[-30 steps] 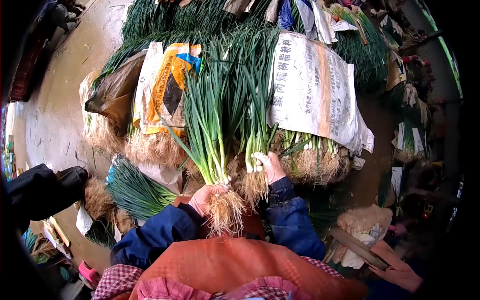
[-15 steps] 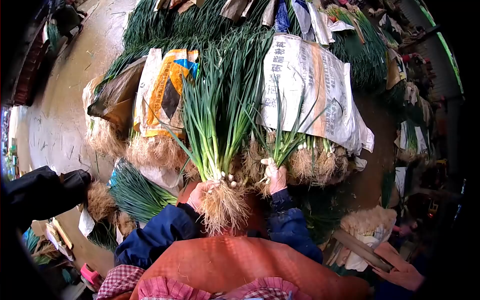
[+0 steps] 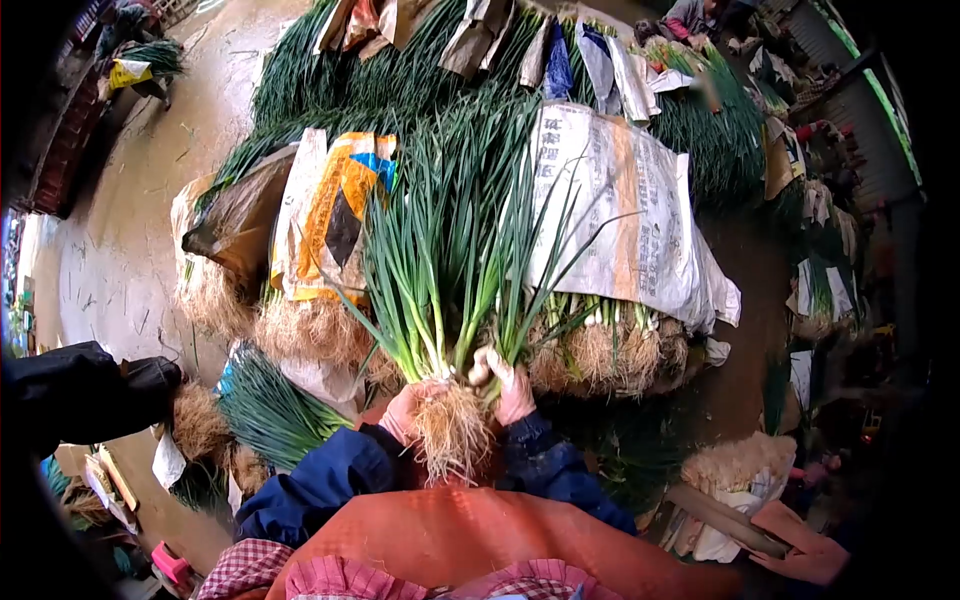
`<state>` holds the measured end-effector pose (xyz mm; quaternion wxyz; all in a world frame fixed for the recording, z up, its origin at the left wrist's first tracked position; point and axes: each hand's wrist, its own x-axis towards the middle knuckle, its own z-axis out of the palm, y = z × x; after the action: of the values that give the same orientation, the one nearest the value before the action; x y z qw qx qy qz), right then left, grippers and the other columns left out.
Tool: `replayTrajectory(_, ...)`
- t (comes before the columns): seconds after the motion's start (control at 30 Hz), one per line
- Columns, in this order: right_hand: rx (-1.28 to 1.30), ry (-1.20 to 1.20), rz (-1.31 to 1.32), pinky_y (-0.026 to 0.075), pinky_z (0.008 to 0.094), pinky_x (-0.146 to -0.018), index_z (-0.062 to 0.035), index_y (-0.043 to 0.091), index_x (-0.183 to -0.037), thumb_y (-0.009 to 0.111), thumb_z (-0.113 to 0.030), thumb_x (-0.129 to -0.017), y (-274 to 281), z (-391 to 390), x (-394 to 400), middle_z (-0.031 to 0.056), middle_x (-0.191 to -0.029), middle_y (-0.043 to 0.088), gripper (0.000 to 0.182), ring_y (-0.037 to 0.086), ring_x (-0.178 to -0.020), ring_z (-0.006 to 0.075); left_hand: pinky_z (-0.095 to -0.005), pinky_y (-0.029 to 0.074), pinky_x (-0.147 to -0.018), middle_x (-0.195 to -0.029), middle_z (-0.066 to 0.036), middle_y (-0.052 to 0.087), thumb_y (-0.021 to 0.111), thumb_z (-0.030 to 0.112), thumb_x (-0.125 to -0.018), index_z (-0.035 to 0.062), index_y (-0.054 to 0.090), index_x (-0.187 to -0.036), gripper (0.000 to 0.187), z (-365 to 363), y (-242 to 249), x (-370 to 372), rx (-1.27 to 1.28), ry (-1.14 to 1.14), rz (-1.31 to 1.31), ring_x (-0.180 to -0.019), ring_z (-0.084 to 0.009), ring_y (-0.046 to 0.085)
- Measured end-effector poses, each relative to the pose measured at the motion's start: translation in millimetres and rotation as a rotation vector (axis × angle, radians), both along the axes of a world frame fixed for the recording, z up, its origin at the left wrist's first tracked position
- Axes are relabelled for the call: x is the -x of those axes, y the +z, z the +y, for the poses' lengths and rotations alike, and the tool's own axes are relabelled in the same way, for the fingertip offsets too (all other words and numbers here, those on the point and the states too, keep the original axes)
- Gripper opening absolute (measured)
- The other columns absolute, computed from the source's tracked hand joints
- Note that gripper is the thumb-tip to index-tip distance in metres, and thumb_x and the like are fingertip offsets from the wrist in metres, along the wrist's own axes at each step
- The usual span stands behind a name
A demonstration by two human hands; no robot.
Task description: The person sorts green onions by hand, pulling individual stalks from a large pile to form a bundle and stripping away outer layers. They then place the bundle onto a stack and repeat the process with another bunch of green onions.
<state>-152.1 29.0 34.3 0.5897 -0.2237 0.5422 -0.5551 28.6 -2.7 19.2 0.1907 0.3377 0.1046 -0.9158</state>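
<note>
My left hand [image 3: 404, 408] is closed around the white base of a thick bunch of spring onions [image 3: 432, 300], leaves pointing away from me and pale roots hanging toward my lap. Beside it, my right hand [image 3: 510, 388] grips a few more spring onions [image 3: 512, 315] near their bases, close against the bunch. The fingers of both hands are partly hidden by stems and roots. Behind them, a white printed sack [image 3: 590, 210] lies over rooted spring onions [image 3: 605, 350], and an orange and white sack [image 3: 330, 215] covers others.
An orange apron [image 3: 450, 545] spreads over my lap. Another pile of spring onions [image 3: 275, 400] lies at left, near a dark-clothed limb [image 3: 90, 395]. A pale, fibrous bundle [image 3: 735, 470] and a wooden bar [image 3: 725, 518] sit at lower right. Another person [image 3: 690, 18] is at the far top right.
My right hand has moved left and slightly down with its few spring onions, from beside the sack-covered heap to the bunch. My left hand still holds the bunch, almost in place.
</note>
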Motion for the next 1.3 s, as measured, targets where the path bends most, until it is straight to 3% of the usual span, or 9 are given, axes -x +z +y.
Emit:
replayTrajectory(0.27,-0.215,0.081,-0.721,0.032,0.0198,-0.044,-0.0033,0.051,-0.108,0.053,-0.022,-0.086,2,-8,10,-0.0028,-0.063,0.047,0.029,0.036,-0.048,0.0059,-0.0406,0.047,-0.082,-0.095,-0.017,0.059,0.050,0.006,-0.082,-0.0023,0.053,-0.100,0.020,1,-6,-9,0.009,-0.008,0.243,-0.087,-0.0261,0.059)
replayTrajectory(0.33,-0.252,0.233,-0.729,0.039,0.0228,-0.041,-0.0043,0.053,-0.106,0.056,-0.019,-0.084,-4,-19,3,0.0001,-0.070,0.054,0.027,0.041,-0.049,0.0050,-0.0363,0.048,-0.082,-0.099,-0.015,0.059,0.051,0.006,-0.083,-0.0021,0.053,-0.102,0.021,15,-1,-19,1.188,-0.207,-0.256,-0.089,-0.0240,0.059)
replayTrajectory(0.47,-0.254,0.207,0.146,0.041,0.0224,-0.042,-0.0001,0.059,-0.088,0.062,-0.009,-0.078,-22,-18,4,0.0052,-0.073,0.061,0.014,0.050,-0.050,0.0089,-0.0332,0.048,-0.082,-0.097,-0.011,0.061,0.047,0.002,-0.085,-0.0022,0.053,-0.104,0.021,-2,-23,-24,-0.011,-0.199,0.296,-0.089,-0.0202,0.060)
replayTrajectory(0.63,-0.373,0.105,-0.158,0.040,0.0239,-0.045,-0.0027,0.059,-0.086,0.061,-0.009,-0.079,-34,-27,-9,-0.0003,-0.063,0.054,0.009,0.048,-0.050,0.0085,-0.0242,0.044,-0.081,-0.102,-0.008,0.060,0.057,0.003,-0.080,-0.0008,0.054,-0.107,0.028,4,-13,-19,1.302,-0.356,-0.184,-0.089,-0.0120,0.056)
replayTrajectory(0.73,-0.384,-0.002,-0.431,0.039,0.0189,-0.054,-0.0037,0.057,-0.084,0.050,-0.012,-0.086,3,-9,-21,-0.0020,-0.068,0.052,0.010,0.047,-0.058,0.0070,-0.0247,0.043,-0.084,-0.107,-0.007,0.057,0.060,0.001,-0.078,-0.0009,0.052,-0.110,0.033,10,-28,-19,0.616,-0.200,0.192,-0.095,-0.0118,0.054)
replayTrajectory(0.8,-0.167,0.014,-0.201,0.040,0.0236,-0.061,-0.0039,0.055,-0.078,0.044,-0.013,-0.087,6,8,-30,0.0014,-0.068,0.052,0.017,0.048,-0.062,0.0117,-0.0259,0.044,-0.083,-0.109,-0.008,0.056,0.056,0.003,-0.081,-0.0032,0.052,-0.111,0.031,21,-9,-22,1.035,-0.246,-0.094,-0.096,-0.0126,0.055)
replayTrajectory(0.87,-0.135,0.061,0.514,0.040,0.0246,-0.062,-0.0035,0.054,-0.075,0.047,-0.016,-0.087,9,24,-32,0.0021,-0.067,0.051,0.019,0.047,-0.062,0.0128,-0.0272,0.048,-0.079,-0.106,-0.011,0.057,0.051,0.004,-0.084,-0.0054,0.051,-0.110,0.028,23,-25,-15,-0.060,-0.030,0.475,-0.089,-0.0152,0.059)
replayTrajectory(1.1,-0.249,0.036,-0.589,0.037,0.0205,-0.045,-0.0045,0.053,-0.087,0.058,-0.013,-0.081,-2,3,-10,0.0007,-0.071,0.053,0.011,0.046,-0.053,0.0085,-0.0338,0.048,-0.081,-0.097,-0.011,0.060,0.051,0.011,-0.083,-0.0001,0.055,-0.103,0.023,-3,46,-12,-0.112,-0.117,-0.049,-0.086,-0.0202,0.059)
replayTrajectory(1.3,-0.239,-0.191,-0.244,0.048,0.0320,-0.065,-0.0070,0.055,-0.093,0.054,-0.014,-0.076,-68,37,-29,0.0036,-0.088,0.058,0.019,0.056,-0.074,0.0171,-0.0377,0.049,-0.074,-0.087,-0.015,0.062,0.050,0.015,-0.080,-0.0034,0.058,-0.095,0.026,-6,34,-20,0.065,-0.087,0.110,-0.077,-0.0259,0.061)
